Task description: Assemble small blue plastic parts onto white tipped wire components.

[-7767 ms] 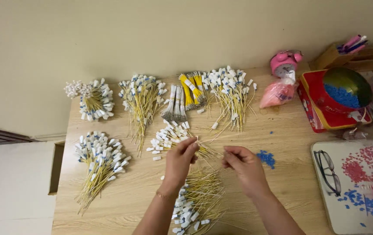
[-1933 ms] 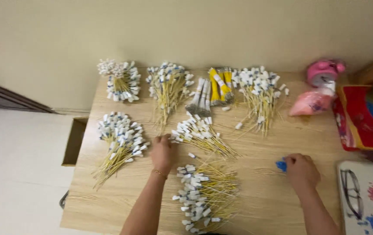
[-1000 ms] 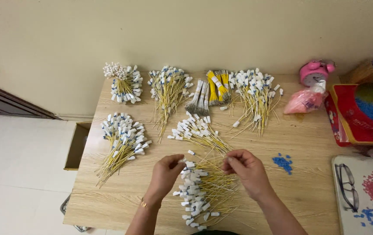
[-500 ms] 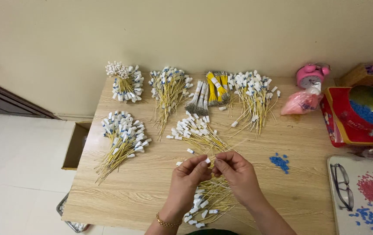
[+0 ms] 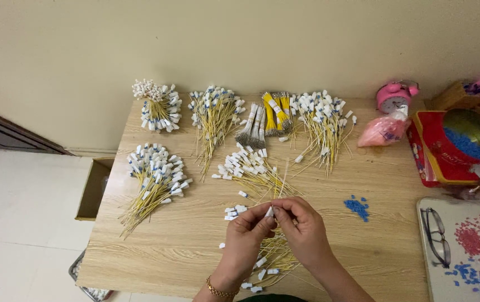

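My left hand [image 5: 247,236] and my right hand [image 5: 301,228] meet above the front middle of the wooden table [image 5: 156,257]. Together they pinch a small white connector [image 5: 269,212] on a thin yellow wire, fingertips touching. Under the hands lies a loose pile of yellow wires with white connectors [image 5: 270,263]. Just beyond the fingers sits another bundle of the same wires [image 5: 251,170]. A small heap of blue beads [image 5: 357,206] lies to the right of my right hand.
Several more wire bundles fan out along the back: far left [image 5: 156,106], centre-left [image 5: 214,114], right [image 5: 321,120], and one at the left [image 5: 153,176]. A pink alarm clock [image 5: 394,96], pink bag [image 5: 384,131], red box [image 5: 450,154], and white tray with glasses [image 5: 436,237] stand right.
The right hand came back from the blue beads at the right, and both hands rose from the wire pile and closed together on one connector. The view shifted slightly.
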